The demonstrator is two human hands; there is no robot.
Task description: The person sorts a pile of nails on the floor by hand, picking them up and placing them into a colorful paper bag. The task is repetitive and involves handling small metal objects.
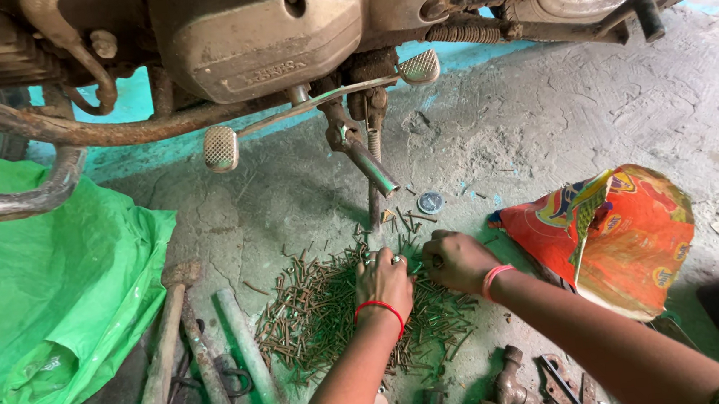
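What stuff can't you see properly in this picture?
Head view:
- Left hand and right hand: fingertips hidden in the nail pile, so what they pinch is unclear.
- Motorcycle: cut off by the top edge.
- Small round disc: too small to identify.

Soft, even daylight fills the scene, bright on the concrete floor (pixel 541 119) at the upper right. Shade gathers under the motorcycle engine (pixel 260 30). The green plastic sheet (pixel 50 286) shows mild sheen. Wide-angle distortion bends the edges; focus stays sharp throughout.
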